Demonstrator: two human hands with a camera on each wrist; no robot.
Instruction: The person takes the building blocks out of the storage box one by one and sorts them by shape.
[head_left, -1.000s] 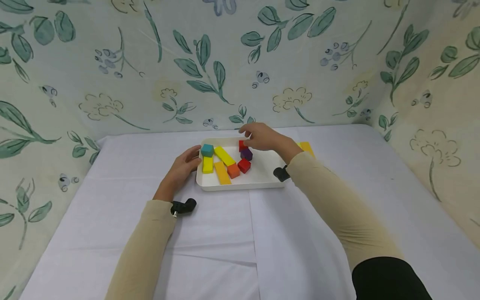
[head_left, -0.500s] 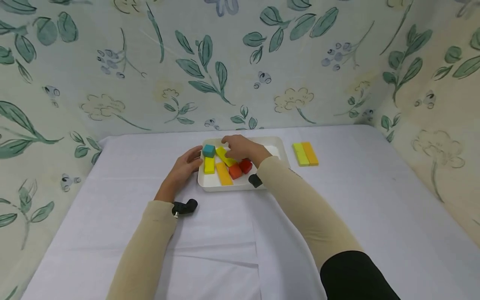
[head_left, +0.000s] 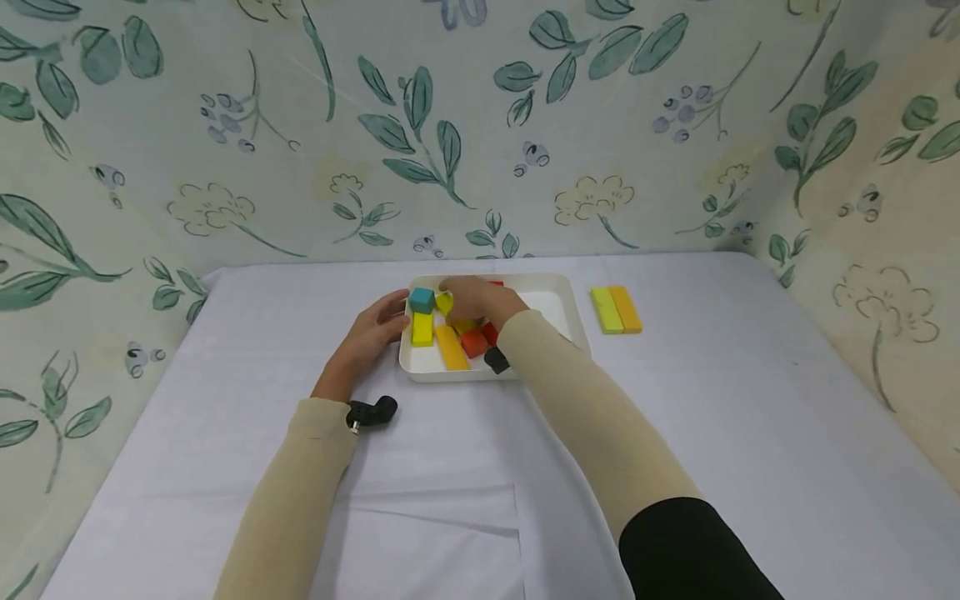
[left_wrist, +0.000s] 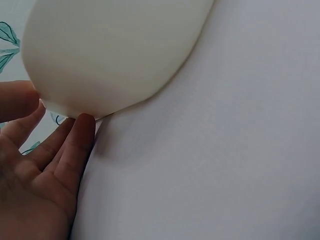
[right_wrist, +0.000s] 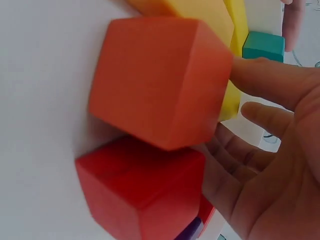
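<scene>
In the head view my left hand [head_left: 372,331] touches the left end of the white tray [head_left: 553,296], fingers loosely extended along its outer edge. The left wrist view shows the fingertips [left_wrist: 85,122] against the tray wall [left_wrist: 125,60]. My right hand [head_left: 480,302] is inside the tray, with thumb and fingers around a yellow block [head_left: 445,302] and covering much of it. From the right wrist, that yellow block [right_wrist: 230,102] is partly hidden behind an orange-red cube [right_wrist: 145,80]. A red cube [right_wrist: 145,185] lies beside it.
A teal block [head_left: 422,300], another yellow block [head_left: 423,330] and an orange-yellow block [head_left: 452,348] lie in the tray's left half. Right of the tray, a lime-yellow block [head_left: 607,311] and an orange-yellow block [head_left: 626,310] stand side by side on the white cloth [head_left: 697,400].
My right hand has moved left from the red and purple blocks at the tray's back to the slanted yellow block, and its fingers have closed around it. The left hand stays on the tray.
</scene>
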